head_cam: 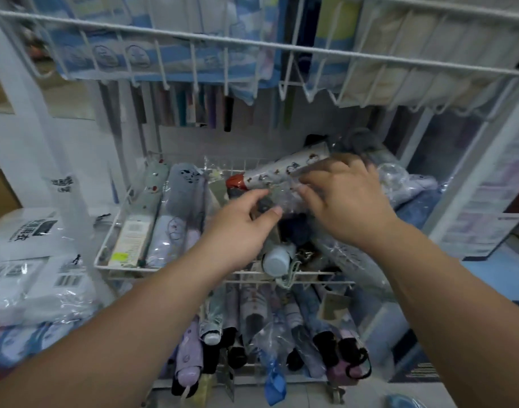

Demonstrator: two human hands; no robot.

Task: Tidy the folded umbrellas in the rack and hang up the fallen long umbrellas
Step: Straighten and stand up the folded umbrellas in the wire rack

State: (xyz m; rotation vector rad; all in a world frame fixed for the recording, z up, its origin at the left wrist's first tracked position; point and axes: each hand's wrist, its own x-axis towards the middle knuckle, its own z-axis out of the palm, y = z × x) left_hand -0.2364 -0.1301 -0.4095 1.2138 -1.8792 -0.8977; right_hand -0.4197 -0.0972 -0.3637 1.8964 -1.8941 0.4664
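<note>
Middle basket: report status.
Left hand pinches wrapped umbrella; right hand on its wrap, grip unclear. White patterned umbrella lies crosswise behind.
</note>
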